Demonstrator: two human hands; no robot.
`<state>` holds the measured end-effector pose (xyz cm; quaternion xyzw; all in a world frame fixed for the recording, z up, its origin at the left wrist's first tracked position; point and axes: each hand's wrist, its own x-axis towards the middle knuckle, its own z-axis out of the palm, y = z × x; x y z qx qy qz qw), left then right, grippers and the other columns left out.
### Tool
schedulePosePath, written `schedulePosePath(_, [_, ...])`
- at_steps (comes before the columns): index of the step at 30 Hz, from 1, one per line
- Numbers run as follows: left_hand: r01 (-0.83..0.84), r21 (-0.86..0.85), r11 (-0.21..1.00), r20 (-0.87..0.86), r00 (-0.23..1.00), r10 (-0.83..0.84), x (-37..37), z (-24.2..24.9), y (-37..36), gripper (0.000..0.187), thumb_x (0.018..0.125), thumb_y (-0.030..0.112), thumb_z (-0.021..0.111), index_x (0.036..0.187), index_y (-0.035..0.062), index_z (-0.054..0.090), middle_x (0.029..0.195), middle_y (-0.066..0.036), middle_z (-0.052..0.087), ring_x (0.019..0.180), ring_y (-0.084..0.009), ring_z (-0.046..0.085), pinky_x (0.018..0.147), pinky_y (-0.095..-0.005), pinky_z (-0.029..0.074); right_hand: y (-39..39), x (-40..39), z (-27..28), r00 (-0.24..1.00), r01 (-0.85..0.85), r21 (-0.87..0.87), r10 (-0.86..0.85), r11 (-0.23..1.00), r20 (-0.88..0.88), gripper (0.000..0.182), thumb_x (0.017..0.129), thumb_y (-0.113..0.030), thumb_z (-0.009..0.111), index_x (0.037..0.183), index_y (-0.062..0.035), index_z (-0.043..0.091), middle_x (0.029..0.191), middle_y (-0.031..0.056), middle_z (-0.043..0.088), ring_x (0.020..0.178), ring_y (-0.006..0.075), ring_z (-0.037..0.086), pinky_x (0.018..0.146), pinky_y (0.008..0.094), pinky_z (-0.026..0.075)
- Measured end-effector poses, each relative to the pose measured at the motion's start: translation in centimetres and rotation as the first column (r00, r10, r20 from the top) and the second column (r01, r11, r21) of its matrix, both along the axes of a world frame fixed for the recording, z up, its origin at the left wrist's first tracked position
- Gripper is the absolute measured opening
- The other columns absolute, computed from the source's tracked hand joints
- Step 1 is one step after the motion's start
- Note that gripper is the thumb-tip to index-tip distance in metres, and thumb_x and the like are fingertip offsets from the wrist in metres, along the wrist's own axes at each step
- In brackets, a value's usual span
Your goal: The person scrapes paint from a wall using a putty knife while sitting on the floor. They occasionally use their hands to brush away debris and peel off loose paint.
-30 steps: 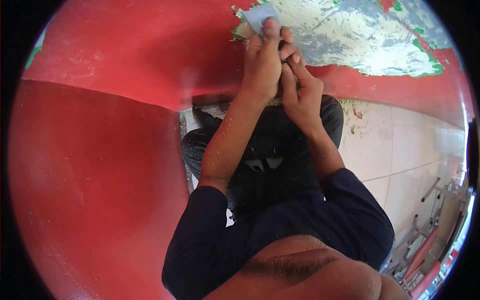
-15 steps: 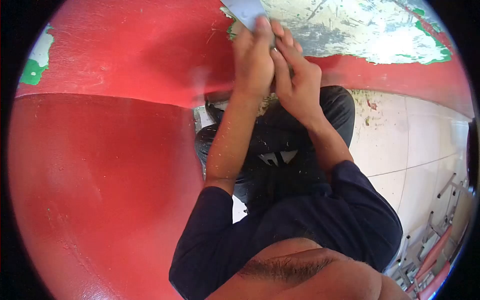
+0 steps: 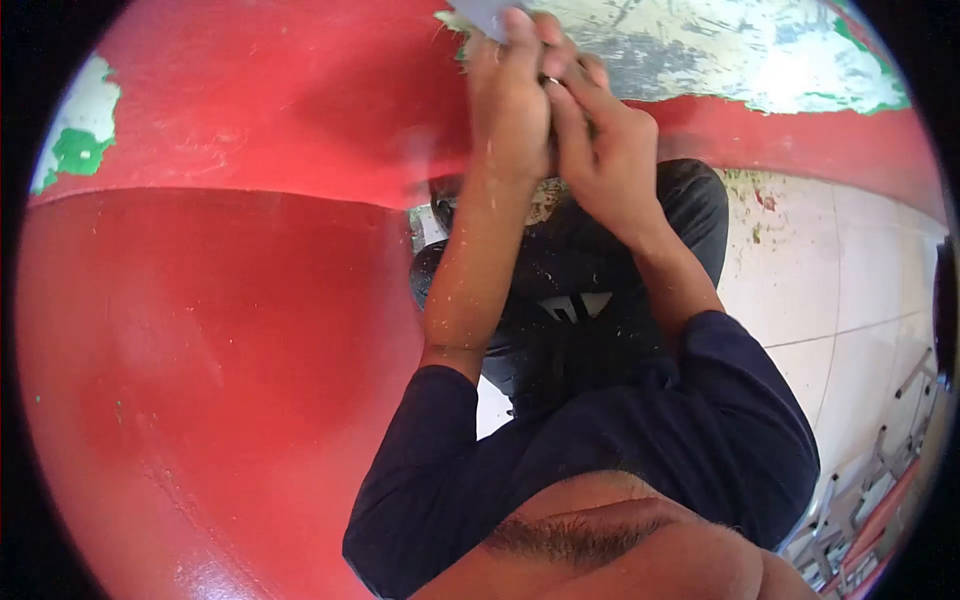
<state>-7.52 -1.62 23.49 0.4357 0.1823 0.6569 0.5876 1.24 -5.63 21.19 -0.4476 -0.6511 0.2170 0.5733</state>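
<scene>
A paint scraper (image 3: 483,14) with a wide, pale metal blade lies against the red painted surface (image 3: 300,90), at the edge of a stripped patch (image 3: 690,50). My left hand (image 3: 512,110) is closed around it, with the thumb laid along the blade's base. Pressed up beside it, my right hand (image 3: 608,150) is closed on the same scraper, its fingers bent round the handle. Most of the handle is hidden by my fingers, and the blade's far end is cut off by the top of the view.
A second bare patch (image 3: 85,120) edged in green shows at far left. Below spreads another red face (image 3: 230,340). My bent legs (image 3: 690,215) are underneath. Paint flakes (image 3: 760,200) lie on the tiled floor (image 3: 790,270). Metal-legged red furniture (image 3: 880,520) stands at lower right.
Both hands and the scraper have moved slightly up in the view, so less of the blade shows. The surroundings have shifted a little to the right at the legs and floor.
</scene>
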Motion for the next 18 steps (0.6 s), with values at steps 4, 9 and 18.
schedulePosePath(4, [0.056, -0.232, 0.971, 0.023, 0.998, -0.052, 1.1, -2.2, -0.9, 0.036, 0.103, 0.036, 0.038, 0.084, 0.0068, 0.046, 0.063, 0.000, 0.042, 0.059, -0.0199, 0.053, 0.061, -0.0358, 0.050, 0.2, -0.2, -2.7, 0.979, 0.025, 0.125, 0.001, 0.992, -0.202, 0.019, 0.089, -0.013, 0.059, 0.104, -0.0031, 0.066, 0.070, 0.0222, 0.060, 0.061, 0.0360, 0.064, 0.054, 0.0364, 0.049])
schedulePosePath(9, [-0.012, 0.010, 1.000, -0.009, 1.000, 0.012, 0.3, 1.2, 0.0, 0.035, 0.103, 0.035, 0.038, 0.083, 0.0070, 0.045, 0.066, -0.001, 0.043, 0.062, -0.0183, 0.052, 0.064, -0.0379, 0.052, 0.1, 0.5, 1.2, 1.000, -0.015, 0.039, 0.015, 0.999, 0.006, 0.022, 0.090, -0.011, 0.059, 0.109, -0.0023, 0.065, 0.078, 0.0220, 0.065, 0.072, 0.0363, 0.068, 0.065, 0.0366, 0.054])
schedulePosePath(18, [0.027, -0.163, 0.986, -0.024, 0.999, -0.031, 1.5, -0.2, -1.0, 0.037, 0.103, 0.038, 0.037, 0.083, 0.0085, 0.046, 0.067, 0.000, 0.043, 0.062, -0.0154, 0.048, 0.066, -0.0359, 0.050, -0.9, 1.5, -0.1, 0.997, -0.024, -0.085, 0.018, 0.996, -0.073, 0.025, 0.090, -0.012, 0.059, 0.112, -0.0018, 0.064, 0.082, 0.0237, 0.064, 0.072, 0.0344, 0.068, 0.063, 0.0338, 0.052])
